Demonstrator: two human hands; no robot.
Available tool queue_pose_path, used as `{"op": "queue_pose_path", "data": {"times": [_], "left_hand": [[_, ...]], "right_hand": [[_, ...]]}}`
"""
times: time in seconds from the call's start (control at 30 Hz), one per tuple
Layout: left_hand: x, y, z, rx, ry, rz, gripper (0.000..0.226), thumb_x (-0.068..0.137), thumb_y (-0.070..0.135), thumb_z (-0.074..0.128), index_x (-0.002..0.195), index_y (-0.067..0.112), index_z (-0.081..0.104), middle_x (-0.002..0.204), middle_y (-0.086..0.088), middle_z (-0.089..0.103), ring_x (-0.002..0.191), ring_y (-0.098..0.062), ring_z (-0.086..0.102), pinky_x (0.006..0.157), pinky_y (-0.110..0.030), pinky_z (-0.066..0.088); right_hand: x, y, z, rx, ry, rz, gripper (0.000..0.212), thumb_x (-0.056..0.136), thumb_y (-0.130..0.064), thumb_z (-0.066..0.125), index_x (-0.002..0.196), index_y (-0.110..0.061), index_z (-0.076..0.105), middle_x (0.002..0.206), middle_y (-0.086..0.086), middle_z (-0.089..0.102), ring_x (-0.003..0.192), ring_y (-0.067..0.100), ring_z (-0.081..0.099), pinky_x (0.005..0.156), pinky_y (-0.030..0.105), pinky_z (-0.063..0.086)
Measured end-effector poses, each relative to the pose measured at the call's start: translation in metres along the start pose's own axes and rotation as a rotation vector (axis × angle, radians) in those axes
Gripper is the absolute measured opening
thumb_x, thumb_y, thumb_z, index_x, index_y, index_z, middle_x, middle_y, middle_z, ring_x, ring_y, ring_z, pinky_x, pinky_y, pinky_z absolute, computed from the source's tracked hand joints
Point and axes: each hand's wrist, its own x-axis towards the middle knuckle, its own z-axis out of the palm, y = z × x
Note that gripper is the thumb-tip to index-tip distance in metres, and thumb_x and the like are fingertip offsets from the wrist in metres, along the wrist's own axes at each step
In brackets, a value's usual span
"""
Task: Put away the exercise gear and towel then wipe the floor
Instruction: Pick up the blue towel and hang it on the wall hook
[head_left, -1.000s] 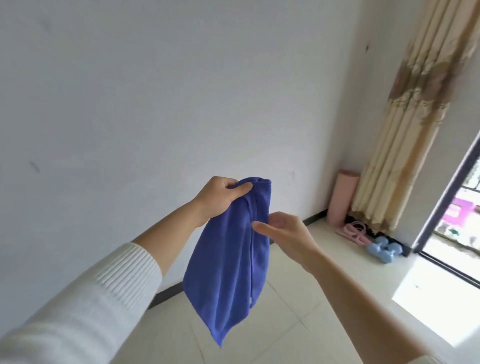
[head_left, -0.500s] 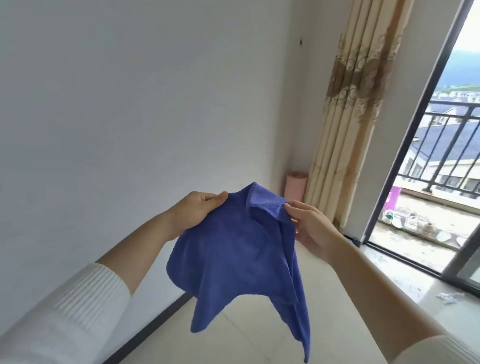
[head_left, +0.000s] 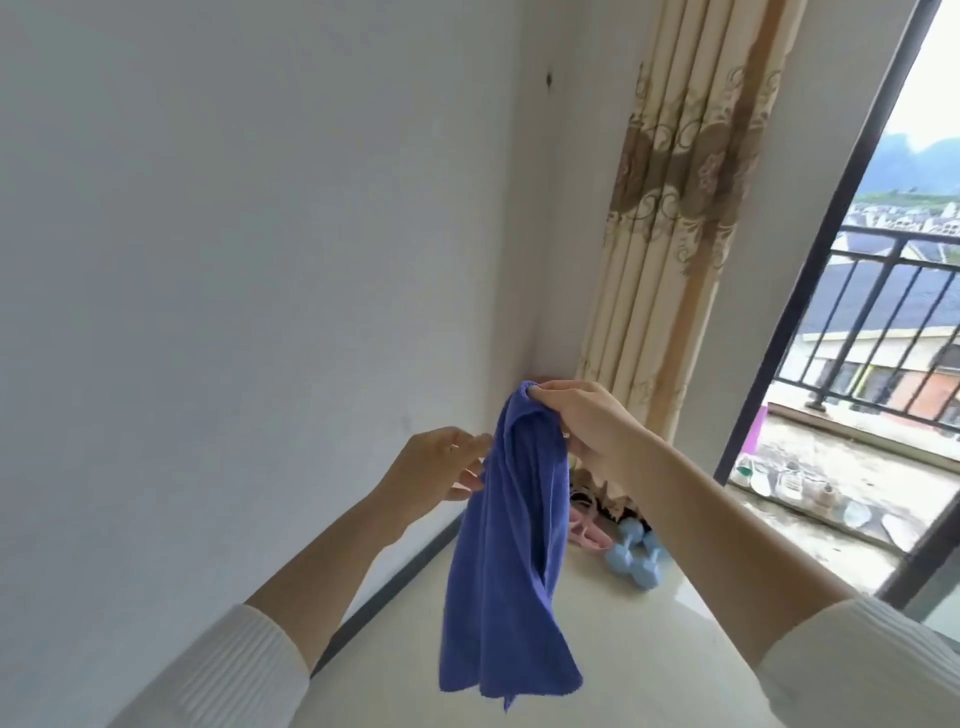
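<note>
A blue towel (head_left: 506, 566) hangs in the air in front of me, gathered at its top. My right hand (head_left: 582, 423) pinches that top corner and holds the towel up. My left hand (head_left: 441, 467) is just left of the cloth, fingers apart, its fingertips touching the towel's edge without gripping it. On the floor in the far corner lie two light blue dumbbells (head_left: 636, 553) and a pink piece of gear (head_left: 584, 530), partly hidden behind the towel.
A white wall (head_left: 234, 260) runs along the left with a dark skirting (head_left: 384, 587). A beige patterned curtain (head_left: 675, 208) hangs in the corner. A glass door with a dark frame (head_left: 810, 291) opens on a balcony with railing at the right.
The towel was spread between both hands; now my left hand has let go and the towel hangs bunched from my right hand alone. The view has dipped back toward the floor corner.
</note>
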Motion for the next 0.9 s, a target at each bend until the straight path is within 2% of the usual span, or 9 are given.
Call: {"op": "queue_pose_path", "data": {"times": [0.17, 0.33, 0.47, 0.53, 0.6, 0.67, 0.73, 0.8, 0.9], "left_hand": [[0.090, 0.004, 0.046, 0.072, -0.037, 0.054, 0.023, 0.086, 0.041, 0.064, 0.097, 0.021, 0.065, 0.096, 0.006, 0.072, 0.090, -0.009, 0.068, 0.080, -0.026, 0.055], [0.193, 0.024, 0.066, 0.034, 0.091, 0.052, 0.019, 0.088, 0.024, 0.061, 0.091, 0.006, 0.067, 0.093, -0.013, 0.070, 0.089, -0.032, 0.065, 0.080, -0.039, 0.054], [0.285, 0.044, 0.070, -0.087, 0.142, 0.042, 0.018, 0.091, 0.021, 0.059, 0.090, 0.005, 0.067, 0.096, -0.017, 0.070, 0.084, -0.027, 0.066, 0.081, -0.038, 0.055], [0.333, 0.055, 0.072, -0.031, 0.133, 0.078, 0.020, 0.089, 0.027, 0.059, 0.082, 0.010, 0.067, 0.089, -0.015, 0.070, 0.085, -0.031, 0.065, 0.085, -0.045, 0.054], [0.382, 0.067, 0.073, 0.025, 0.126, 0.118, 0.024, 0.089, 0.029, 0.057, 0.075, 0.011, 0.064, 0.075, -0.008, 0.064, 0.074, -0.025, 0.059, 0.074, -0.043, 0.053], [0.435, 0.079, 0.071, 0.076, 0.119, 0.158, 0.025, 0.092, 0.029, 0.056, 0.073, 0.013, 0.060, 0.069, 0.000, 0.057, 0.066, -0.016, 0.051, 0.062, -0.031, 0.043], [0.483, 0.095, 0.066, 0.137, 0.093, 0.212, 0.023, 0.093, 0.030, 0.056, 0.076, 0.013, 0.060, 0.069, 0.002, 0.060, 0.063, -0.013, 0.053, 0.060, -0.025, 0.041], [0.528, 0.112, 0.059, 0.204, 0.071, 0.284, 0.022, 0.093, 0.030, 0.057, 0.081, 0.013, 0.061, 0.075, -0.004, 0.067, 0.068, -0.018, 0.060, 0.064, -0.032, 0.046], [0.590, 0.137, 0.044, 0.296, 0.083, 0.362, 0.020, 0.093, 0.030, 0.057, 0.086, 0.012, 0.063, 0.087, -0.010, 0.071, 0.083, -0.027, 0.066, 0.078, -0.042, 0.051]], "right_hand": [[0.102, 0.002, -0.042, -0.107, -0.006, 0.052, 0.022, 0.088, -0.019, 0.064, 0.092, 0.001, 0.072, 0.089, 0.020, 0.071, 0.083, 0.030, 0.066, 0.082, 0.042, 0.055], [0.188, 0.001, -0.090, -0.068, 0.020, 0.046, 0.018, 0.091, -0.015, 0.058, 0.083, -0.007, 0.072, 0.081, 0.012, 0.069, 0.079, 0.025, 0.065, 0.076, 0.036, 0.054], [0.261, 0.001, -0.127, -0.036, 0.077, 0.075, 0.021, 0.091, -0.009, 0.052, 0.076, -0.002, 0.064, 0.082, 0.015, 0.064, 0.079, 0.028, 0.060, 0.073, 0.037, 0.049], [0.297, -0.001, -0.139, 0.028, 0.040, 0.085, 0.017, 0.089, -0.009, 0.053, 0.078, -0.003, 0.064, 0.082, 0.014, 0.062, 0.076, 0.026, 0.059, 0.069, 0.034, 0.047], [0.334, -0.006, -0.150, 0.086, -0.048, 0.051, 0.010, 0.084, -0.016, 0.062, 0.079, -0.007, 0.064, 0.081, 0.011, 0.064, 0.075, 0.024, 0.061, 0.068, 0.035, 0.049], [0.375, -0.013, -0.164, -0.091, -0.060, -0.013, 0.028, 0.072, -0.028, 0.076, 0.091, -0.013, 0.062, 0.088, 0.007, 0.068, 0.082, 0.024, 0.066, 0.069, 0.037, 0.053], [0.415, -0.022, -0.175, -0.468, 0.031, -0.078, 0.043, 0.067, -0.030, 0.079, 0.102, -0.019, 0.055, 0.095, 0.004, 0.065, 0.084, 0.021, 0.065, 0.064, 0.033, 0.052], [0.456, -0.030, -0.185, -0.722, 0.118, -0.173, 0.033, 0.074, -0.020, 0.068, 0.101, -0.020, 0.050, 0.090, 0.002, 0.063, 0.075, 0.019, 0.061, 0.058, 0.031, 0.048], [0.513, -0.045, -0.203, -0.787, 0.219, -0.318, 0.020, 0.077, -0.015, 0.057, 0.096, -0.020, 0.052, 0.083, 0.000, 0.063, 0.074, 0.022, 0.060, 0.061, 0.033, 0.048]]}}
